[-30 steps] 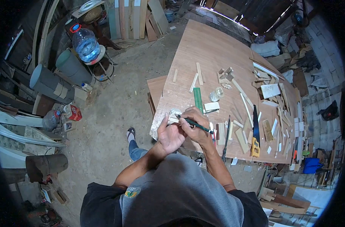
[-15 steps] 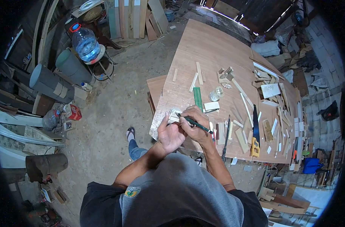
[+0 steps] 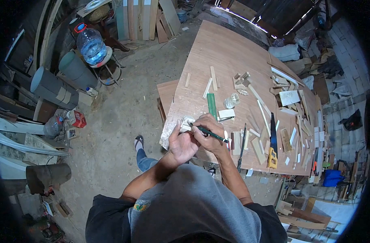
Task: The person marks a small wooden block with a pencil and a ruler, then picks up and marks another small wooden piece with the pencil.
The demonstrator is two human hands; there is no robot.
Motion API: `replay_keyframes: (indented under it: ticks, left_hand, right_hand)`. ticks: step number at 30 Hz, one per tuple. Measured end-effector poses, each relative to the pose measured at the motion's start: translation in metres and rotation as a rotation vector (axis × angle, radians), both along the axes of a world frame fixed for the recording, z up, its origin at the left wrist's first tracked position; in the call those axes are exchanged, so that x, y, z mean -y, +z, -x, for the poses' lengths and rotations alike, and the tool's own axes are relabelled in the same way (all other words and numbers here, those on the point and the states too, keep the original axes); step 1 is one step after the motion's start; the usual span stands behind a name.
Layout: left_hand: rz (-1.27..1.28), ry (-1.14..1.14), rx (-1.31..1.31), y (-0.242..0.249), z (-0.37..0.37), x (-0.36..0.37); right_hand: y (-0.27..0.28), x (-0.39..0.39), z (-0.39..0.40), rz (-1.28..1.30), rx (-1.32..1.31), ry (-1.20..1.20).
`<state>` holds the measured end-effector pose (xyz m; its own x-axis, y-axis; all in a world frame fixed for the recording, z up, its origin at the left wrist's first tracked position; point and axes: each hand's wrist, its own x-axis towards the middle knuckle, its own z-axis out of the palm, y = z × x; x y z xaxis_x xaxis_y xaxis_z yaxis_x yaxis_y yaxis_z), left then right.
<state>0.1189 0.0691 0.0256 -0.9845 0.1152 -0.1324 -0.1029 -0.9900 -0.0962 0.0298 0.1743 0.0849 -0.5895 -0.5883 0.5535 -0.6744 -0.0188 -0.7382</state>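
1. Little has changed since the earlier frames: both hands hold their pose at the near edge of the desk (image 3: 217, 52), and only the view has drifted a touch, sliding the floor clutter slightly left.
2. Left hand (image 3: 181, 142) is closed around a small pale wood piece (image 3: 186, 124), thumb up along its side, apparently to steady it just above the desk's near corner.
3. Right hand (image 3: 209, 135) pinches a dark green pencil (image 3: 208, 132) in a writing grip, its tip meeting the wood piece, as one would to mark a line; the mark itself is too small to see.
4. Just beyond the hands lie a green strip (image 3: 212, 105), a small clear jar (image 3: 232, 100) and a white block (image 3: 226, 114), near enough to reach.
5. To the right of the hands a hand saw (image 3: 273, 141) with a yellow handle rests among scattered offcuts (image 3: 292, 113), and a long thin tool (image 3: 241, 148) lies with its end over the desk's edge.
6. On the dirt floor to the left stand a large water bottle (image 3: 91, 44) and grey pipes (image 3: 55, 87), well apart from the work.
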Motion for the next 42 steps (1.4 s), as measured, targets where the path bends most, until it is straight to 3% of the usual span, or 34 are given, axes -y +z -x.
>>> replay_keyframes:
  ticks: [25,28,31,35,42]
  left_hand:
    - [-0.025,0.012,-0.041,0.000,-0.004,0.001]
    - [0.039,0.017,-0.024,0.006,-0.003,-0.001]
    - [0.062,0.040,-0.006,0.012,-0.003,-0.003]
    - [-0.068,0.030,-0.033,0.000,-0.003,-0.002]
    - [-0.068,0.019,-0.011,0.006,-0.007,-0.003]
  right_hand:
    - [-0.001,0.000,-0.003,-0.018,0.068,-0.083]
    - [-0.003,-0.004,-0.001,-0.014,0.034,0.018]
    - [-0.008,-0.010,-0.003,0.152,0.313,-0.088]
    - [0.000,-0.016,-0.007,0.036,0.188,-0.097]
    - [-0.005,-0.009,-0.012,-0.033,0.081,-0.141]
